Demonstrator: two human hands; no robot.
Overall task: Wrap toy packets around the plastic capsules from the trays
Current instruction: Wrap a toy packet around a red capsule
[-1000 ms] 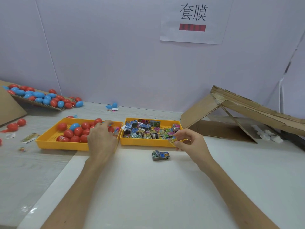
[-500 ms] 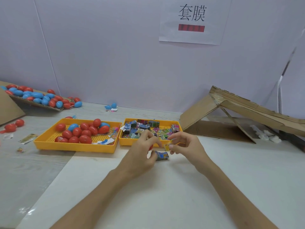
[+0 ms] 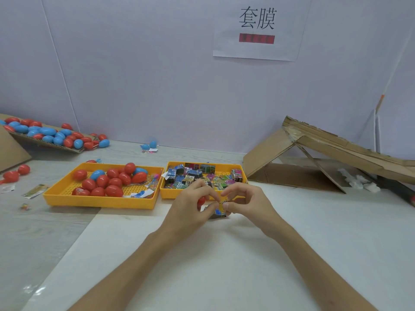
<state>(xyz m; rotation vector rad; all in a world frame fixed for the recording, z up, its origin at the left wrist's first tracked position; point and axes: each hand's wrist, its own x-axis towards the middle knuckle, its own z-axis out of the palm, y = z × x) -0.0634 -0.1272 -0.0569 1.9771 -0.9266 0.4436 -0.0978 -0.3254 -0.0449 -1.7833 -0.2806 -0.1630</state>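
Item: one red plastic capsule (image 3: 201, 200), egg-shaped, only a sliver showing under the thumb side of the left hand (image 3: 190, 207), held above the white table (image 3: 224, 265) just near of the two yellow trays. Judged light, rigid and smooth, so apt to slip or roll; best pinched across its middle with the ends left free. Item: one toy packet (image 3: 221, 206), printed film in yellow and blue, caught between the fingertips of both hands and lying against the capsule. Judged thin, soft and crinkly, probably springing open unless pressed down; best taken by its edges. Left hand: curled inward, clasping the capsule in the fingers, thumb and forefinger also nipping the packet's left edge. Right hand (image 3: 244, 204): palm turned left, thumb and forefinger closed on the packet's right edge, remaining fingers arched above. Both forearms ran in from the near edge and met at the centre. Something dark lay on the table directly beneath the hands, mostly hidden. Stock, far left: capsule tray (image 3: 67, 194), red and blue capsules. Stock, far right: packet tray (image 3: 170, 194), heaped mixed packets. Further capsules on a cardboard ramp (image 3: 74, 149) at the far left; a folded cardboard box (image 3: 280, 153) at the right.
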